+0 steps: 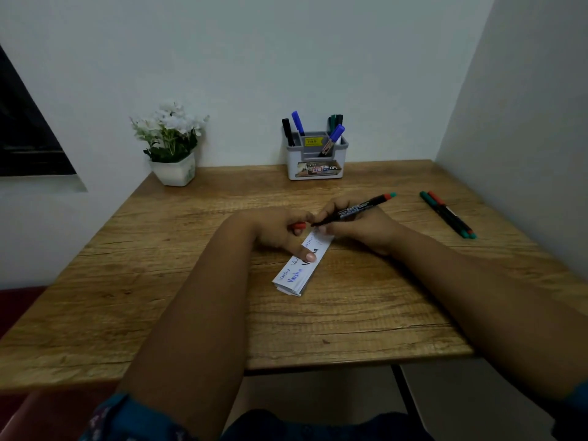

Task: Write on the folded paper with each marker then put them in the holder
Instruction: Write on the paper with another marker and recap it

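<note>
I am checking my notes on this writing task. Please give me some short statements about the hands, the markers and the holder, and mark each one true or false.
1. The right hand holds a marker over the folded paper. True.
2. The left hand is empty. False: it holds a red cap and a finger presses the paper.
3. The holder has no markers in it. False: several stand in it.
4. Two markers lie on the table, right of the hands. True.
5. The paper is blank. False: it bears writing.

Bare forearms, a blue patterned sleeve [127, 415] at the elbow.
</note>
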